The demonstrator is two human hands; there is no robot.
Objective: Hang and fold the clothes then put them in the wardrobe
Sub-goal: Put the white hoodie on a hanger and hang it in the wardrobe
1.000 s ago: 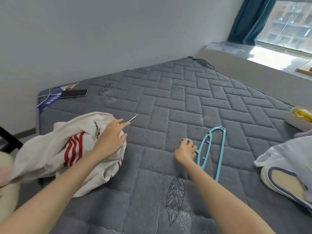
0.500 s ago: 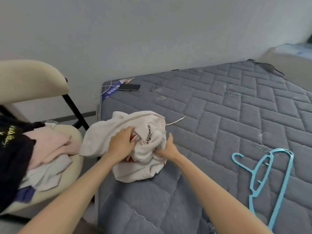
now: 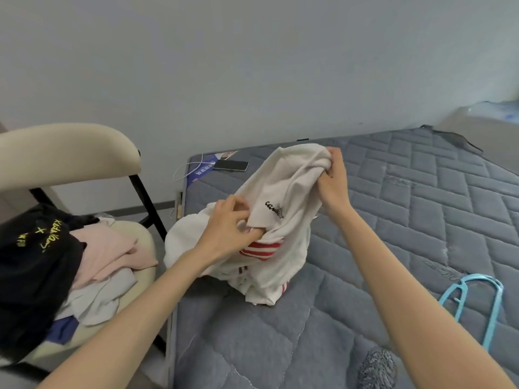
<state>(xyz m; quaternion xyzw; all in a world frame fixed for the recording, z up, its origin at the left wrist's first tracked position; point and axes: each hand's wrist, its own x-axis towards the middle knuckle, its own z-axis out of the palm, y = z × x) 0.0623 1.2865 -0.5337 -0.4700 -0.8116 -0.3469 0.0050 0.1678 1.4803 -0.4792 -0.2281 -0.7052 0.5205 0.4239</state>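
**Both hands on the white garment**

At frame centre, the white garment is lifted off the mattress. Left hand pinches its lower fold; right hand pinches its top edge. Blue hanger lies lower right.

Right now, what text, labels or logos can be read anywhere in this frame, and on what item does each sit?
White garment: black script print, partly creased, not legible.
Black garment on the chair: yellow handwritten-style print with an "X"; the rest unreadable.
Blue leaflet beside the phone: white characters, too small to read.
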